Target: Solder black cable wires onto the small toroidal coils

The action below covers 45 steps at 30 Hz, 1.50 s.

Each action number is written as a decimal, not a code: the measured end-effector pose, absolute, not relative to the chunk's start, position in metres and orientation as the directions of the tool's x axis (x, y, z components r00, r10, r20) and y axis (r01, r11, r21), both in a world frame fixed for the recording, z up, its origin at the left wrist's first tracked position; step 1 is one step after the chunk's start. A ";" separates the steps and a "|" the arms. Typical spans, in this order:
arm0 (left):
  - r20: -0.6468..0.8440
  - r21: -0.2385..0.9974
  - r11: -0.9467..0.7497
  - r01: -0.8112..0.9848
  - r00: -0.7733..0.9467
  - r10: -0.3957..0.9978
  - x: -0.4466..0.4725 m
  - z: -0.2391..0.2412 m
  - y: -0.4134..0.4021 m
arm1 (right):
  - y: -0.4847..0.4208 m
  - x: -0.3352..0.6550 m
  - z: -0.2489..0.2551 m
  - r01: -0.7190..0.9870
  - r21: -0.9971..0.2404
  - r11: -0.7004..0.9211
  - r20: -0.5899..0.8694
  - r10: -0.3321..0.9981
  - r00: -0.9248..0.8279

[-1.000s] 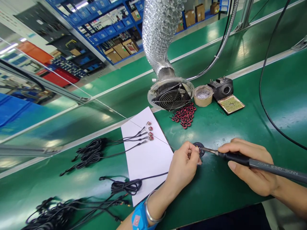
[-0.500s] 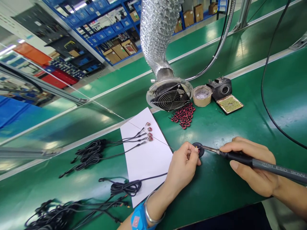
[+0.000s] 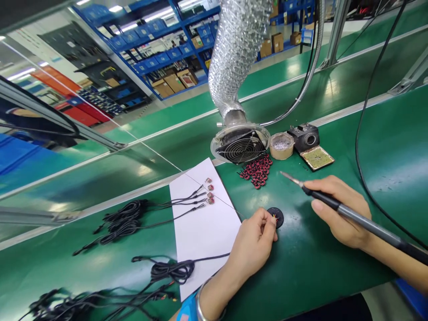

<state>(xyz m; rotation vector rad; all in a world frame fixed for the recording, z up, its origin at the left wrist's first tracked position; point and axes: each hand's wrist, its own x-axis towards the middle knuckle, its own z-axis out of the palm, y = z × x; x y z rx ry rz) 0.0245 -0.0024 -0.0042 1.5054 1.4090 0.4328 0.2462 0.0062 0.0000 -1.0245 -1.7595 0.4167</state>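
My left hand [image 3: 254,240] pinches the end of a black cable [image 3: 211,257], and thin yellow and red wires show at its fingertips. Those wires lie over a round black disc [image 3: 279,217] on the bench, partly hidden by my fingers. In my right hand [image 3: 346,211] is a soldering iron [image 3: 368,221], held like a pen. Its tip points left and is in the air above and behind the disc, apart from it. Behind my left hand, a white sheet [image 3: 197,232] carries several small reddish parts [image 3: 210,195] beside stripped cable ends.
A fume extractor [image 3: 242,145] hangs over a pile of small red-and-black parts [image 3: 259,171]. To its right are a tape roll [image 3: 281,146] and an iron stand with sponge [image 3: 317,158]. Coiled black cables [image 3: 123,223] lie at left. A black cord [image 3: 361,174] crosses the right side.
The soldering iron's tip has lifted off the disc, moving up and away with my right hand. My left hand still pinches the cable end at the disc. The camera view has shifted slightly.
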 end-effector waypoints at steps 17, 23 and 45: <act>-0.323 0.688 -0.027 0.725 0.340 0.883 0.011 0.001 -0.016 | 0.041 0.231 -0.033 0.477 -0.523 0.706 0.528 0.708 -0.469; -0.272 0.709 -0.067 0.702 0.360 0.893 0.011 -0.002 -0.020 | 0.029 0.212 -0.044 0.322 -0.684 0.655 0.370 0.692 -0.620; 0.064 0.822 -0.232 0.520 0.321 0.945 0.012 0.001 -0.019 | 0.013 0.215 -0.031 -0.132 -0.985 -0.107 -0.017 0.834 -0.551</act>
